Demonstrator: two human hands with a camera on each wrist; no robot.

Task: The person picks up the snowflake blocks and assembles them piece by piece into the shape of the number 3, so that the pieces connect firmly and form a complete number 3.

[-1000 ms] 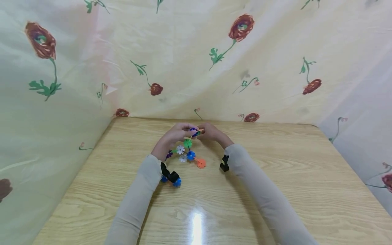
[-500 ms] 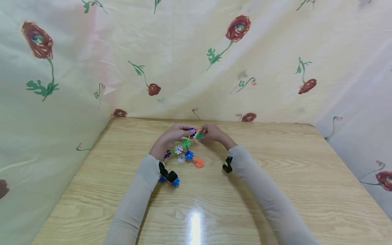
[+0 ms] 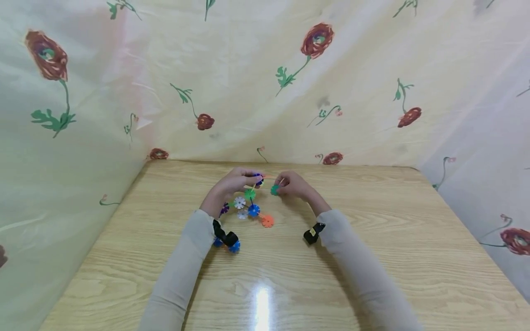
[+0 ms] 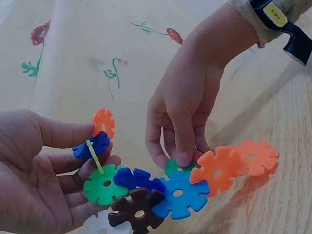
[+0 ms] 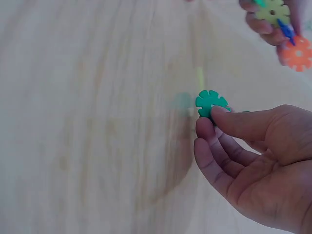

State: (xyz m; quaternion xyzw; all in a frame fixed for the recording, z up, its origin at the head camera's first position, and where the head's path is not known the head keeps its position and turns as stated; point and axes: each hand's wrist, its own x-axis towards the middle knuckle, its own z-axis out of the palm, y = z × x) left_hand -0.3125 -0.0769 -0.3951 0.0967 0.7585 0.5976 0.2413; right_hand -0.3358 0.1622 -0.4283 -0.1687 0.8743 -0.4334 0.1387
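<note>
My left hand pinches a dark blue notched plastic disc between thumb and fingers. This disc belongs to a chain of interlocking notched discs; an orange disc sticks up behind it, and a yellow disc seen edge-on runs down to a green disc. From there the chain continues through brown and blue discs to an orange pair. My right hand pinches a separate teal-green disc by its edge, a short way right of the left hand.
More blue discs show below the left wrist, partly hidden by its black strap. White discs sit in the chain near the left forearm. The wooden table ends at a flowered cloth behind the hands.
My right hand has drawn right and slightly toward me, away from the left hand, bringing the teal-green disc with it. The left hand keeps its hold on the dark blue disc.
</note>
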